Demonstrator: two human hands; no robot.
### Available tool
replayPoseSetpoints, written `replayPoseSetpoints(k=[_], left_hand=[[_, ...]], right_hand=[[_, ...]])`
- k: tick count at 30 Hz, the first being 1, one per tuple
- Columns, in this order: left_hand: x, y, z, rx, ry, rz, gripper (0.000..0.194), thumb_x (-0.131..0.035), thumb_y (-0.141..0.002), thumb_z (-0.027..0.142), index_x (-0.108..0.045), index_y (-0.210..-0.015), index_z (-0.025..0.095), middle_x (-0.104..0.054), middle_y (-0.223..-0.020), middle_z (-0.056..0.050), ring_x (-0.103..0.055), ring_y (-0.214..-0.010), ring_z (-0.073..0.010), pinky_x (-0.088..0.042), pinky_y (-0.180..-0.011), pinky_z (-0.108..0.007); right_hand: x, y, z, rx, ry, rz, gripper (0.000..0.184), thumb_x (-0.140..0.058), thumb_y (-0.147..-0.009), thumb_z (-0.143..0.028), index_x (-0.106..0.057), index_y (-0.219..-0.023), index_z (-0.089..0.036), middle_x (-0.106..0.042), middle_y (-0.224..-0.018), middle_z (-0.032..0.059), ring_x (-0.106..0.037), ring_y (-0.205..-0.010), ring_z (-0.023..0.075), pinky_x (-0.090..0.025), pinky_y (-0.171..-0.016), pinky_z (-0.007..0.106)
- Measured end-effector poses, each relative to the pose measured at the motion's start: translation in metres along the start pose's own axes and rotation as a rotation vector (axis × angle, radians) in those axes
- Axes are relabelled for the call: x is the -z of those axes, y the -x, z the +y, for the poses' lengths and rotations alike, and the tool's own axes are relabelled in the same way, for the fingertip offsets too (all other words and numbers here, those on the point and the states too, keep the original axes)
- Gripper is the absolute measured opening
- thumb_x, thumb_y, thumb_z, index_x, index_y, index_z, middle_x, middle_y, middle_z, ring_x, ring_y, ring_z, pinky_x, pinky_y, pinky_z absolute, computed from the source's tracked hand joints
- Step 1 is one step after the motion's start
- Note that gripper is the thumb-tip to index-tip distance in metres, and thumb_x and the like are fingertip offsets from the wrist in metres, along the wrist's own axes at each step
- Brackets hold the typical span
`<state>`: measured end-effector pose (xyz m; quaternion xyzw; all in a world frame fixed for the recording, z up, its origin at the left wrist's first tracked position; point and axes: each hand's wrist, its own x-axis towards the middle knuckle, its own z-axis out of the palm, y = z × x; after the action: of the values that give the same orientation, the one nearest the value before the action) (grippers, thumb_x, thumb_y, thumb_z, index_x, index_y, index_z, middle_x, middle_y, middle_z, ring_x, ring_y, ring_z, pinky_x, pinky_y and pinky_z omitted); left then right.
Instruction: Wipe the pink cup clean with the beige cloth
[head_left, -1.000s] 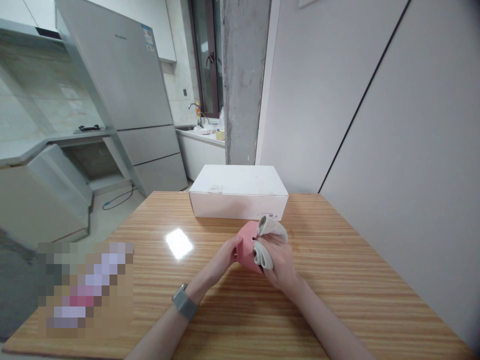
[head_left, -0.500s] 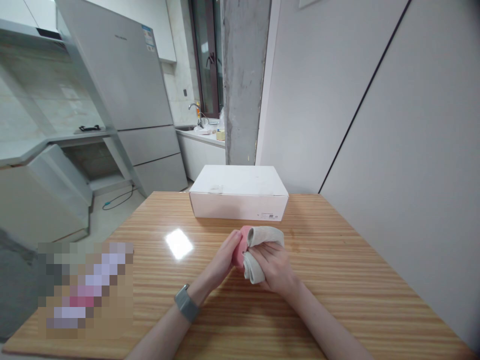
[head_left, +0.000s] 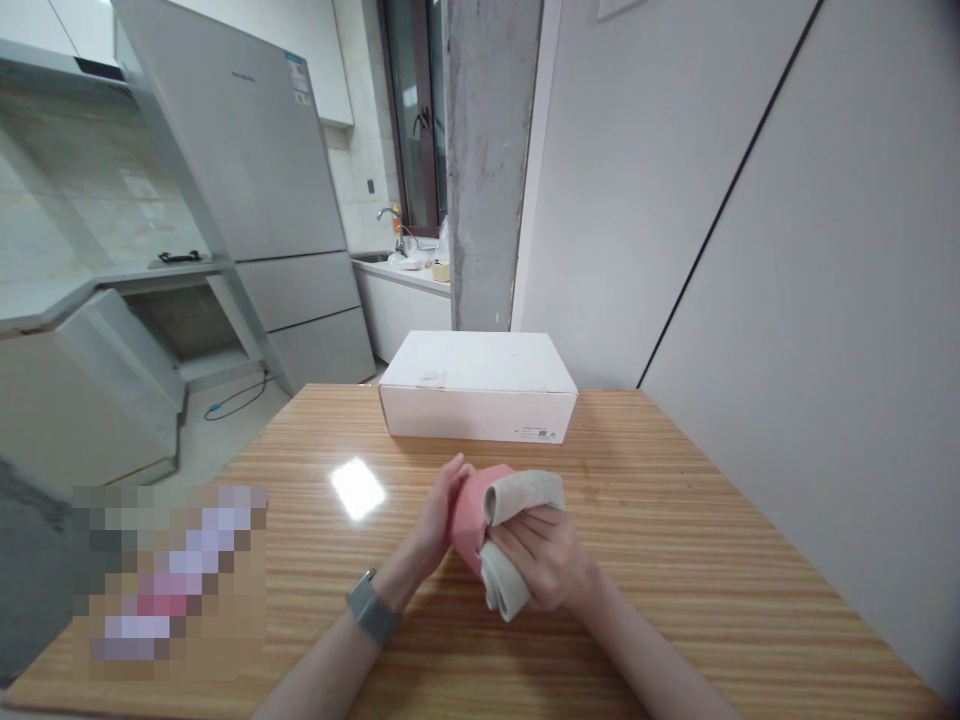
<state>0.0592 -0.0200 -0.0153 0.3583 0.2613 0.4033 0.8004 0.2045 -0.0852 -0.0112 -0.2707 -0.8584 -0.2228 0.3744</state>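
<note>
A pink, rounded object (head_left: pixel 467 519), perhaps a bowl or cup, is held above the near middle of the table, its far side hidden behind cloth and fingers. My left hand (head_left: pixel 436 515) grips it from the left, with the fingers laid along its side. A folded whitish cloth (head_left: pixel 517 494) is bunched in my right hand (head_left: pixel 546 550), which presses it against the right part of the pink object. One end of the cloth hangs below the fingers. A grey watch sits on my left wrist.
Behind my hands, a closed white box (head_left: pixel 480 410) stands at the far edge of the wooden table (head_left: pixel 660 540). A pixelated patch (head_left: pixel 176 580) covers the table's left corner. To the right rises a pale wall; a fridge (head_left: pixel 247 150) and sink lie beyond.
More of the pink object shows between my hands now. My right hand with the cloth has moved slightly down and toward me; my left hand has shifted a little left.
</note>
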Motion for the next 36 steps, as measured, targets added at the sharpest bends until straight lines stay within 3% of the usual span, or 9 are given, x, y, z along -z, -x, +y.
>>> replayPoseSetpoints(k=[2, 5, 8, 16, 22, 30, 36], left_hand=[[0.001, 0.001, 0.005, 0.053, -0.036, -0.03, 0.04, -0.056, -0.081, 0.054, -0.064, -0.072, 0.016, -0.062, -0.064, 0.001, -0.058, -0.064, -0.0151, -0.044, -0.074, -0.027], [-0.001, 0.004, 0.015, 0.124, -0.13, -0.161, 0.039, -0.057, -0.081, 0.052, -0.068, -0.078, 0.015, -0.069, -0.077, -0.004, -0.062, -0.082, -0.02, -0.041, -0.088, -0.03], [-0.006, 0.007, 0.021, 0.104, -0.257, -0.191, 0.038, -0.059, -0.08, 0.051, -0.07, -0.082, 0.014, -0.071, -0.087, -0.005, -0.06, -0.096, -0.023, -0.034, -0.1, -0.032], [-0.001, -0.003, 0.015, -0.076, -0.454, -0.056, 0.033, -0.054, -0.081, 0.045, -0.066, -0.077, 0.015, -0.067, -0.079, -0.003, -0.057, -0.085, -0.0229, -0.038, -0.092, -0.037], [0.003, -0.003, 0.011, -0.197, -0.541, 0.025, 0.029, -0.051, -0.084, 0.042, -0.064, -0.078, 0.017, -0.066, -0.087, -0.004, -0.053, -0.092, -0.023, -0.036, -0.094, -0.035], [0.0, 0.001, 0.006, -0.139, -0.402, -0.187, 0.037, -0.047, -0.089, 0.049, -0.059, -0.104, 0.018, -0.061, -0.104, -0.005, -0.054, -0.098, -0.0203, -0.043, -0.084, -0.031], [-0.004, 0.006, 0.011, -0.111, -0.418, -0.212, 0.045, -0.053, -0.086, 0.053, -0.06, -0.114, 0.018, -0.059, -0.122, -0.009, -0.048, -0.117, -0.024, -0.034, -0.101, -0.035]], right_hand=[[-0.001, -0.002, -0.005, 0.026, -0.022, -0.006, 0.027, -0.037, -0.087, -0.016, -0.06, -0.1, -0.009, -0.069, -0.073, 0.0126, -0.062, -0.063, 0.0225, -0.052, -0.064, 0.035], [-0.003, -0.002, -0.006, 0.04, -0.031, 0.005, 0.028, -0.036, -0.087, -0.015, -0.061, -0.098, -0.008, -0.069, -0.074, 0.0134, -0.063, -0.064, 0.0225, -0.053, -0.065, 0.035], [-0.004, 0.0, -0.003, 0.033, -0.04, 0.023, 0.029, -0.035, -0.089, -0.019, -0.061, -0.095, -0.008, -0.069, -0.074, 0.0141, -0.063, -0.065, 0.0232, -0.054, -0.066, 0.036], [-0.002, 0.003, 0.002, -0.024, -0.053, -0.038, 0.029, -0.035, -0.091, -0.023, -0.061, -0.094, -0.011, -0.068, -0.073, 0.0123, -0.062, -0.063, 0.0233, -0.051, -0.063, 0.037], [0.0, 0.004, 0.008, -0.051, -0.01, -0.025, 0.031, -0.036, -0.091, -0.027, -0.059, -0.103, -0.01, -0.068, -0.077, 0.0131, -0.062, -0.067, 0.0244, -0.049, -0.066, 0.037], [0.004, 0.01, 0.02, -0.187, 0.107, 0.028, 0.03, -0.034, -0.088, -0.026, -0.058, -0.1, -0.011, -0.068, -0.081, 0.0131, -0.064, -0.07, 0.025, -0.05, -0.066, 0.038], [0.006, 0.017, 0.023, -0.142, 0.148, 0.067, 0.031, -0.035, -0.089, -0.025, -0.059, -0.101, -0.012, -0.068, -0.078, 0.0128, -0.064, -0.068, 0.0238, -0.049, -0.064, 0.037]])
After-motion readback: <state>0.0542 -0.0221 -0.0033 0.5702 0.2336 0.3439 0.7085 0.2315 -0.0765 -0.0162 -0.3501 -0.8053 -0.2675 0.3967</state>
